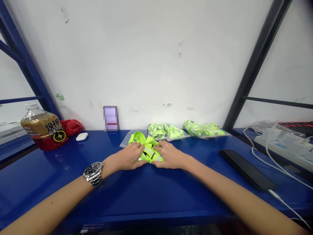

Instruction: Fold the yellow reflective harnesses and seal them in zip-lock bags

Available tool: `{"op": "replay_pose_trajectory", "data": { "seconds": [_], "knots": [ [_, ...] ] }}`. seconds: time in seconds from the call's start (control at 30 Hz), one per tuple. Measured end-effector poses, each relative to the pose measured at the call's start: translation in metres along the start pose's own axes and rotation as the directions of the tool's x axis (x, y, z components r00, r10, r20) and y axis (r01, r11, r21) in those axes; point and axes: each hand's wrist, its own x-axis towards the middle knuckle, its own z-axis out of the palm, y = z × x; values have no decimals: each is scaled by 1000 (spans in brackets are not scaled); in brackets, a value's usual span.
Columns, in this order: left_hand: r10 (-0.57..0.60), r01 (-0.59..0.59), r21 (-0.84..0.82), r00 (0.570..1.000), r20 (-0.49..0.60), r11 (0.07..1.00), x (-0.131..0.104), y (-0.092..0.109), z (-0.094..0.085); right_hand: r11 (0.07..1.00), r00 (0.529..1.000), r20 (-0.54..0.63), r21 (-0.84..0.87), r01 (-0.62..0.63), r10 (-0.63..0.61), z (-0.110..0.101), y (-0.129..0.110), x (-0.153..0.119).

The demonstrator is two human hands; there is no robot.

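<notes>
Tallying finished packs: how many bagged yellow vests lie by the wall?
3, possibly more hidden: bagged vest one behind the hands, bagged vest two right beside it, bagged vest three farther right near the black post.

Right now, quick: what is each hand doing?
Left hand: fingers closed on the yellow-green vest, pressing it to the blue table.
Right hand: fingers also gripping the vest from its other side.

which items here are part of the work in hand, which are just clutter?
In use:
- left hand and right hand, both pressing on the yellow vest
- empty clear bag beside it
- bagged vests by the wall

Lying about:
- drink bottle
- red bag
- white case
- phone on its cable
- power strip
</notes>
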Motion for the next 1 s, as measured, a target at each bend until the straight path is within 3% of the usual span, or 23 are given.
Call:
{"op": "replay_pose_trajectory", "data": {
  "seconds": [0.2,0.37,0.57,0.7,0.83,0.9,1.0],
  "knots": [
    [25,-30,172,999,33,985,12,0,7,997,997,78,-69,-16,22,0,-2,7],
    [14,-12,48,999,-33,999,10,-6,15,997,999,2,-62,-42,42,10,-5,6],
    [-126,121,-146,992,-22,982,12,-6,13,994,994,-25,30,-108,109,16,-3,7],
    [-146,158,-259,987,62,953,12,-2,-1,968,993,55,220,-118,108,-4,-4,7],
    [-13,80,-423,987,159,903,15,-2,-19,876,982,189,468,-116,28,-28,-6,8],
    [47,33,-435,984,171,900,19,-4,-25,828,957,289,530,-180,23,-35,-4,11],
    [18,45,-346,984,176,937,27,-9,-27,771,901,426,547,-326,78,-37,4,18]
  ]
}}
